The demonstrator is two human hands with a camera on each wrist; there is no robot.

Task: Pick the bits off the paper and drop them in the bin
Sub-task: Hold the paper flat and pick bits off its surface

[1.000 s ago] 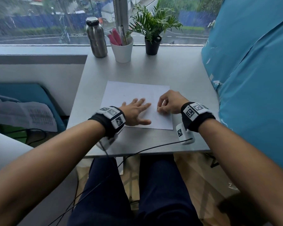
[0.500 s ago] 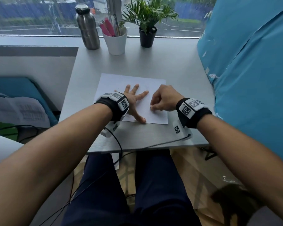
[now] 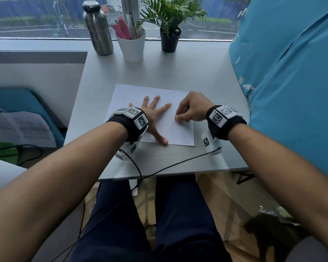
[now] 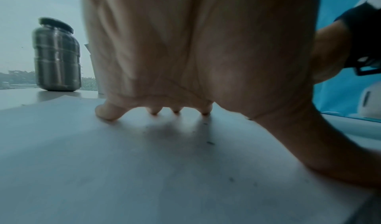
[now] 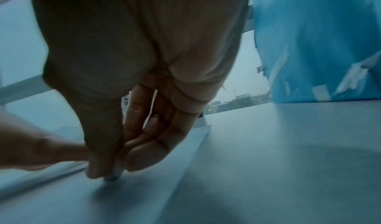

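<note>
The paper is a white sheet lying flat on the grey table, a little below the middle of the head view, with its long edges slightly turned. Small dark bits are scattered on it; in the left wrist view they show as tiny specks in the centre of the frame. One small pale bit sits at the centre right of the sheet, pinched between fingertips. The bin cannot be identified.

A grey counter stands against a wide window showing a rainy street; blue sheeting hangs at right.
</note>
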